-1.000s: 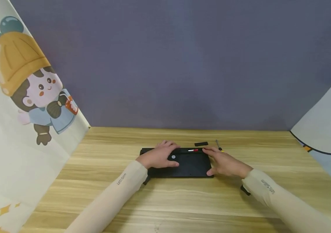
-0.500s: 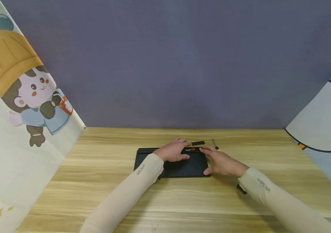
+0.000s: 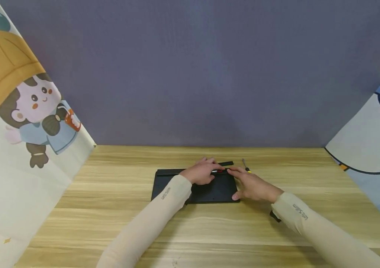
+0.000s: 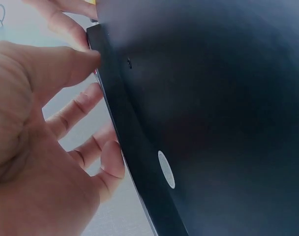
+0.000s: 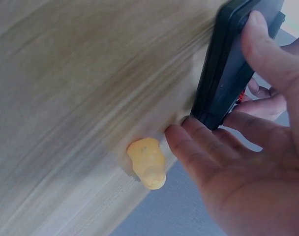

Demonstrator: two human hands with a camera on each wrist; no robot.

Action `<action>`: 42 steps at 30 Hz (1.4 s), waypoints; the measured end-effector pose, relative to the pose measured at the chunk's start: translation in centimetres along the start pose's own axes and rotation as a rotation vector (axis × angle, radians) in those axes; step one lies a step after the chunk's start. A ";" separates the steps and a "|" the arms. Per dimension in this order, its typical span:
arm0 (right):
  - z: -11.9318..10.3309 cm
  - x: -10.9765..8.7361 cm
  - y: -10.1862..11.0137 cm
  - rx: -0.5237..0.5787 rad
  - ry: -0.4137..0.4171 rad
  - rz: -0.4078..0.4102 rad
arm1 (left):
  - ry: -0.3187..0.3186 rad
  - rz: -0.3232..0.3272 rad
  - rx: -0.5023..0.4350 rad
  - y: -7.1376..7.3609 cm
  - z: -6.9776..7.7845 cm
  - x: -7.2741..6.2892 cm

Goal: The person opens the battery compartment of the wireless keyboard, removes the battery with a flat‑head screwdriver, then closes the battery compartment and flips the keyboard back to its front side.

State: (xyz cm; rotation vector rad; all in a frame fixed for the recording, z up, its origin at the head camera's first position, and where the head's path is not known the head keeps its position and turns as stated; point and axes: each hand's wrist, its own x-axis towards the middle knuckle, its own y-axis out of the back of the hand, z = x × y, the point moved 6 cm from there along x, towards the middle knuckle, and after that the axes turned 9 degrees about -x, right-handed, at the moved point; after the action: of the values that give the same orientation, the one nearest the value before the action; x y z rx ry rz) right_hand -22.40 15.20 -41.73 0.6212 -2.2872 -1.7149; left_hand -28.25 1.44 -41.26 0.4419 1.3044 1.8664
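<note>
A flat black keyboard (image 3: 215,194), underside up, lies on the table with a raised bar along its far edge. A small red-and-silver battery (image 3: 218,171) shows in that bar near the right end. My left hand (image 3: 199,173) is over the keyboard, its index fingertip at the battery and its thumb lower. In the left wrist view the thumb (image 4: 80,66) is at the bar's edge. My right hand (image 3: 255,187) holds the keyboard's right end, thumb on the near corner and index finger at the far corner. The right wrist view shows the thumb (image 5: 262,42) on the underside.
A short black strip (image 3: 226,163), like a battery cover, lies just behind the keyboard. Right of it is a screwdriver (image 3: 245,165) with a yellow-and-black handle. A grey-blue panel (image 3: 190,74) stands behind the wooden table (image 3: 116,186).
My left hand has moved right along the keyboard to the battery, its index finger now reaching it. My right hand keeps its hold; the whole view has shifted slightly.
</note>
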 end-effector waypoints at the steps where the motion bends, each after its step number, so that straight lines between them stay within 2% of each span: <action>1: 0.0 0.0 0.0 -0.003 0.004 0.004 | -0.001 0.002 0.005 0.0 0.0 0.0; 17: -0.4 0.0 0.2 -0.023 0.000 0.011 | 0.024 0.034 -0.028 -0.1 0.2 0.7; 26: -0.4 0.0 0.2 -0.019 -0.002 0.011 | -0.056 0.087 -0.104 0.4 0.5 0.8; 31: -0.3 0.0 0.1 -0.017 -0.001 0.007 | -0.015 0.105 -0.139 0.6 0.3 1.2; 37: -0.3 0.0 0.1 -0.008 -0.003 0.006 | 0.026 0.130 -0.111 0.7 0.2 1.5; 39: -0.3 0.0 0.1 -0.008 -0.003 0.004 | 0.028 0.132 -0.105 0.7 0.2 1.5; 42: -0.4 0.0 0.0 -0.014 0.002 0.011 | -0.002 0.147 -0.109 0.8 0.4 1.6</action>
State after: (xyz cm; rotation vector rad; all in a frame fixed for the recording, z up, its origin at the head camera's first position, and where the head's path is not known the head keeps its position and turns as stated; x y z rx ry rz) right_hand -22.26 14.89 -41.63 0.6069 -2.2705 -1.7234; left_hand -29.32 2.83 -40.62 0.4927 1.1895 2.0468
